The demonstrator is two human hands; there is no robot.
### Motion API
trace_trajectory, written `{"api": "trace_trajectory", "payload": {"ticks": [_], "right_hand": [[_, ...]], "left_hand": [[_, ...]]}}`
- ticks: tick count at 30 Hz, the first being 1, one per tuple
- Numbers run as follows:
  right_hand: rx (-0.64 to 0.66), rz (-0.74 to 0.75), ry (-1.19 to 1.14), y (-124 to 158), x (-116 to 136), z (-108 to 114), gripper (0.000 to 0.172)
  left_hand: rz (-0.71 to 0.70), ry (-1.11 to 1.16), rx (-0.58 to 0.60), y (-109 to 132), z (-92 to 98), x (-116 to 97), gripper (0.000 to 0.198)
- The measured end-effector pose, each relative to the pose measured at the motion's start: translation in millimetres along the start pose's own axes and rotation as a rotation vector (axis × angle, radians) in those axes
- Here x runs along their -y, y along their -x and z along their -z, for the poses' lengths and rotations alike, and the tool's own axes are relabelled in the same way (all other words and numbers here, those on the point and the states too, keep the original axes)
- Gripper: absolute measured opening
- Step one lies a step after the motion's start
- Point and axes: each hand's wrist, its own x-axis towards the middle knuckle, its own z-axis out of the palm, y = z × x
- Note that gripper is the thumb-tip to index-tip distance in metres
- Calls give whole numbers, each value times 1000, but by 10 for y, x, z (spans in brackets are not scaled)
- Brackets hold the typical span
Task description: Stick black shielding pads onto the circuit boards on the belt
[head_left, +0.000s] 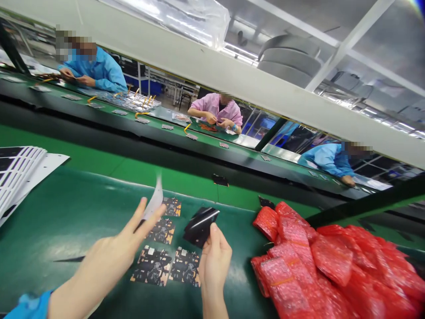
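My left hand (113,252) grips a thin white film piece (155,201), blurred at its top, between two outstretched fingers. A slim dark pointed tool (69,259) sticks out behind that hand; whether the hand holds it I cannot tell. My right hand (215,254) pinches a glossy black sheet (201,226) by its lower right edge, raised above the mat. Below and between my hands lie several black circuit boards with copper-coloured patches, among them a front left board (152,266) and a front right board (185,267). My left fingers partly cover the boards behind.
Red bubble-wrap bags (299,266) are heaped at the right of the green mat (109,199). White slotted sheets (23,177) are stacked at the left. Beyond, a belt (206,141) carries small boards, and several co-workers sit behind it. A dark piece (221,180) lies past the mat's edge.
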Motion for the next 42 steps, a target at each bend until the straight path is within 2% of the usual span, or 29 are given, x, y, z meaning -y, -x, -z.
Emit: {"api": "trace_trajectory", "payload": {"ticks": [1, 3, 5, 7, 9, 11, 13, 15, 19, 21, 23, 28, 37, 40, 42], "right_hand": [[50, -44, -21, 40, 4, -34, 41], [163, -113, -59, 134, 16, -73, 39], [223, -117, -76, 195, 31, -55, 41], [222, -70, -51, 181, 66, 13, 40], [231, 13, 37, 93, 142, 93, 36], [314, 71, 163, -35, 263, 138, 43], [451, 42, 263, -155, 406, 125, 55], [555, -36, 339, -235, 538, 64, 52], [579, -124, 402, -262, 708, -93, 18], [547, -131, 383, -243, 755, -146, 18], [507, -116, 391, -227, 796, -174, 20], [474, -53, 464, -204, 876, -183, 22], [462, -8, 477, -195, 871, -174, 20], [464, 89, 528, -195, 836, -152, 17], [475, 234, 586, -183, 793, -141, 13]], "left_hand": [[-95, -167, -2, -39, -12, -64, 104], [-250, -361, 65, -115, -19, -178, 115], [-279, -327, 155, -171, -11, -200, 117], [-293, -104, 216, -205, 12, -103, 112], [-324, 247, 283, -234, 63, 65, 95], [-323, 554, 391, -277, 144, 215, 68], [-281, 738, 520, -335, 238, 286, 56], [-249, 931, 653, -390, 319, 276, 57], [-173, 1479, 953, -433, 385, 178, 68], [-174, 1677, 1069, -429, 394, 155, 71], [-194, 1781, 1142, -426, 407, 159, 76], [-175, 1837, 1215, -450, 441, 225, 85], [-210, 1912, 1238, -468, 440, 273, 77], [-239, 1870, 1237, -467, 409, 288, 79], [-220, 1742, 1197, -465, 382, 294, 81]]}}
